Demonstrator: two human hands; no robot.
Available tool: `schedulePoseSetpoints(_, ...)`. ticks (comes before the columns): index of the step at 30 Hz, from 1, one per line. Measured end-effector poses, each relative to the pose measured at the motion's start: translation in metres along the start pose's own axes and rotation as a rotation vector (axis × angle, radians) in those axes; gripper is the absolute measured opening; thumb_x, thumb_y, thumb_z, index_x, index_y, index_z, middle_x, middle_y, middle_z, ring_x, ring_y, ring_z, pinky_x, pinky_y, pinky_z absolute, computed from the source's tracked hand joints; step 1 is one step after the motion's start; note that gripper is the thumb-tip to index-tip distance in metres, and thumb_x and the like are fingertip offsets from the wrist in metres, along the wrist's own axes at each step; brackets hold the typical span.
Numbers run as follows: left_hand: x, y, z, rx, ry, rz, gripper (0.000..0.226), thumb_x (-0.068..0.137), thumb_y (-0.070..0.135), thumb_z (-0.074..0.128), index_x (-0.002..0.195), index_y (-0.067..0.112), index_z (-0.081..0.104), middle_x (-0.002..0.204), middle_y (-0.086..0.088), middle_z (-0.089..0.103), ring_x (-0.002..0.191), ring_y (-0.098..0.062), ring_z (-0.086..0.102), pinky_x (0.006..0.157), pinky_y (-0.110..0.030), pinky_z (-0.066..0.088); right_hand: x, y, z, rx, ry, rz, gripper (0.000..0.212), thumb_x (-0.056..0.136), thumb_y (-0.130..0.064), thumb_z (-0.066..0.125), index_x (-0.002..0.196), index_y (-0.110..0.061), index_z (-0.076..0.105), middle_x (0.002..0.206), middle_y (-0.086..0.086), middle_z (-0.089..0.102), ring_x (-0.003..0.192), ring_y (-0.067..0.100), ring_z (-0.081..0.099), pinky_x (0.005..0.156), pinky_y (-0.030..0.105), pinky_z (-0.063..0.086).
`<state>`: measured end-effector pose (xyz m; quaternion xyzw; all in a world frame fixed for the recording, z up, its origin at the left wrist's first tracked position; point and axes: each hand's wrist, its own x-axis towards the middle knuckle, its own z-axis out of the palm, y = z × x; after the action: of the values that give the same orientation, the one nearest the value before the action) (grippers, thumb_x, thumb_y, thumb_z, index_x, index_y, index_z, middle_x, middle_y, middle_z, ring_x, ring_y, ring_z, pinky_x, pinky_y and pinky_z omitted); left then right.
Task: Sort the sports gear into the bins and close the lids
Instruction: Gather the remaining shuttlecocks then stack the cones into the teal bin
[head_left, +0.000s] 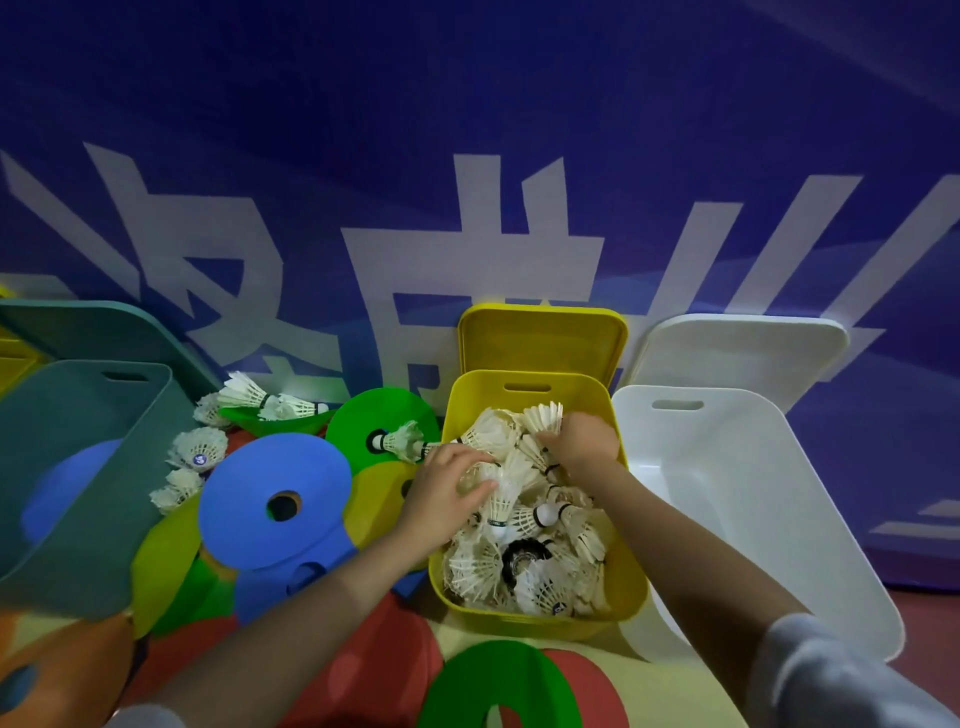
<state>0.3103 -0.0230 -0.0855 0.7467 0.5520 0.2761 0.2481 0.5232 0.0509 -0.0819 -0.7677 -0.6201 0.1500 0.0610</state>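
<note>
A yellow bin (626, 597) in the middle holds several white shuttlecocks (483, 569). Both hands are over it. My left hand (441, 499) curls its fingers round a shuttlecock at the bin's left edge. My right hand (584, 441) grips shuttlecocks near the bin's far end. The yellow lid (543, 340) leans on the wall behind. Left of it stands a teal bin (78, 415) with a blue disc cone inside. An empty white bin (753, 493) stands on the right.
Loose shuttlecocks (200, 449) and flat disc cones lie on the floor between the teal and yellow bins: a blue cone (275, 499), green cone (384, 415), red and orange ones nearer me. A white lid (737, 353) and a teal lid lean against the blue banner wall.
</note>
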Motion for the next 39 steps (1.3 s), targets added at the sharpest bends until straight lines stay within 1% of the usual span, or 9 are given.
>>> schedulePoseSetpoints(3, -0.007, -0.007, -0.008, -0.162, 0.098, -0.027, 0.044, 0.088, 0.056, 0.044, 0.117, 0.029, 0.061, 0.118, 0.013, 0.05, 0.117, -0.003, 0.043, 0.098, -0.019, 0.034, -0.015, 0.0, -0.009, 0.054, 0.025, 0.024, 0.036, 0.084, -0.053, 0.059, 0.079, -0.017, 0.059, 0.083, 0.005, 0.065, 0.084, 0.026, 0.064, 0.062, 0.029, 0.044)
schedulePoseSetpoints(5, -0.011, -0.011, -0.015, -0.211, 0.126, -0.035, 0.035, 0.093, 0.047, 0.046, 0.118, 0.027, 0.06, 0.118, 0.011, 0.052, 0.116, -0.004, 0.044, 0.099, -0.021, 0.036, -0.026, -0.002, -0.015, 0.086, 0.128, -0.012, 0.04, 0.086, -0.051, 0.058, 0.102, -0.014, 0.06, 0.099, 0.007, 0.065, 0.099, 0.028, 0.058, 0.072, 0.034, 0.049)
schedulePoseSetpoints(8, -0.016, -0.025, -0.03, -0.224, 0.152, -0.059, 0.025, 0.098, 0.03, 0.049, 0.12, 0.025, 0.06, 0.118, 0.009, 0.053, 0.116, -0.006, 0.045, 0.099, -0.027, 0.038, -0.048, -0.017, -0.017, 0.251, 0.255, -0.12, 0.055, 0.088, -0.045, 0.059, 0.132, -0.013, 0.052, 0.116, 0.008, 0.062, 0.113, 0.028, 0.051, 0.088, 0.037, 0.044)
schedulePoseSetpoints(12, -0.024, -0.052, -0.056, -0.205, 0.194, -0.089, 0.023, 0.096, 0.025, 0.054, 0.117, 0.022, 0.062, 0.116, 0.003, 0.054, 0.114, -0.014, 0.05, 0.094, -0.028, 0.04, -0.084, -0.066, -0.011, 0.451, 0.268, -0.289, 0.045, 0.088, -0.034, 0.061, 0.129, -0.017, 0.054, 0.107, 0.003, 0.062, 0.102, 0.019, 0.053, 0.084, 0.034, 0.043)
schedulePoseSetpoints(17, -0.04, -0.097, -0.108, -0.137, 0.227, -0.199, 0.026, 0.094, 0.019, 0.057, 0.12, 0.018, 0.061, 0.119, -0.007, 0.053, 0.116, -0.023, 0.05, 0.094, -0.035, 0.042, -0.092, -0.142, 0.007, 0.496, 0.177, -0.432, 0.038, 0.088, -0.022, 0.061, 0.125, -0.011, 0.058, 0.104, 0.009, 0.063, 0.097, 0.023, 0.057, 0.082, 0.034, 0.045)
schedulePoseSetpoints(22, -0.043, -0.144, -0.165, -0.114, 0.267, -0.294, 0.031, 0.093, 0.017, 0.057, 0.124, 0.013, 0.057, 0.124, -0.011, 0.051, 0.117, -0.026, 0.049, 0.1, -0.037, 0.039, -0.081, -0.198, 0.041, 0.436, 0.157, -0.317, 0.039, 0.089, -0.023, 0.056, 0.126, -0.01, 0.058, 0.118, 0.01, 0.062, 0.112, 0.026, 0.055, 0.093, 0.036, 0.045)
schedulePoseSetpoints(27, -0.022, -0.192, -0.218, -0.133, 0.302, -0.362, 0.036, 0.091, 0.022, 0.059, 0.127, 0.019, 0.054, 0.126, -0.007, 0.049, 0.099, -0.02, 0.055, 0.093, -0.038, 0.046, -0.064, -0.219, 0.076, 0.31, 0.007, -0.207, 0.043, 0.092, -0.026, 0.054, 0.132, -0.008, 0.054, 0.13, 0.011, 0.057, 0.121, 0.028, 0.05, 0.099, 0.035, 0.04)
schedulePoseSetpoints(31, 0.005, -0.228, -0.238, -0.132, 0.298, -0.407, 0.042, 0.092, 0.026, 0.058, 0.133, 0.02, 0.049, 0.134, -0.009, 0.046, 0.12, -0.025, 0.05, 0.101, -0.042, 0.043, -0.041, -0.231, 0.089, 0.272, -0.019, -0.157, 0.043, 0.094, -0.023, 0.052, 0.134, -0.007, 0.052, 0.135, 0.012, 0.054, 0.125, 0.029, 0.047, 0.102, 0.035, 0.038)
schedulePoseSetpoints(39, 0.058, -0.288, -0.241, 0.03, 0.185, -0.38, 0.049, 0.089, 0.021, 0.06, 0.135, 0.022, 0.046, 0.129, -0.009, 0.051, 0.114, -0.027, 0.052, 0.094, -0.044, 0.047, 0.017, -0.234, 0.11, -0.054, -0.117, -0.169, 0.053, 0.091, -0.026, 0.053, 0.141, -0.015, 0.04, 0.142, 0.01, 0.045, 0.133, 0.027, 0.037, 0.105, 0.036, 0.036)
